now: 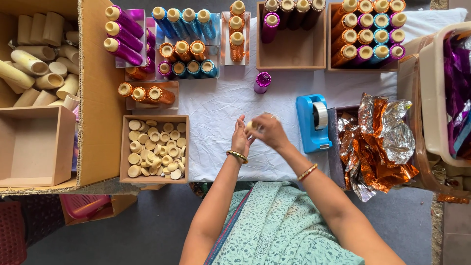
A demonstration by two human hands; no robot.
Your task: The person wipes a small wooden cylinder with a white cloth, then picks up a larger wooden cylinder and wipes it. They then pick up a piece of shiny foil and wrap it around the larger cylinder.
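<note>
My left hand and my right hand meet over the white cloth at the table's middle. Between their fingertips they pinch a small cream round piece, partly hidden by the fingers. Each wrist wears a beaded bangle. A wooden box of several cream round caps lies just left of my left hand. A blue tape dispenser stands right of my right hand. One purple foil-wrapped spool stands alone on the cloth beyond my hands.
Trays of purple, blue and orange wrapped spools line the far edge. A wooden tray holds few spools. Bare cardboard tubes fill a carton at left. Crumpled orange and silver foil lies at right, beside a beige bin.
</note>
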